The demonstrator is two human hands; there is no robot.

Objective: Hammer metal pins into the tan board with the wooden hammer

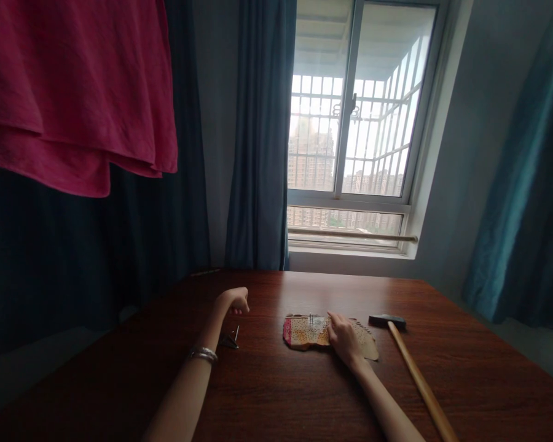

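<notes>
On the table (258, 393), a flat, irregular piece of wood (299, 331) lies in front of me, dotted with small marks and pinkish-red at its left end. Two thin nails (311, 318) stand upright near its far edge. My right hand (344, 336) rests on the right part of the wood, fingers stretched out. To the left, my left hand (237, 301) is raised a little with the wrist bent and fingers curled in; whether anything is in them is hidden. Below it lie several loose nails (230, 341). A silver bracelet (203, 354) circles the left wrist.
A hammer with a dark head (387, 321) and long wooden handle (419, 380) lies right of my right hand. A pink towel (78, 92) hangs at upper left. Blue curtains (260, 135) and a window (350, 147) stand beyond the table's far edge.
</notes>
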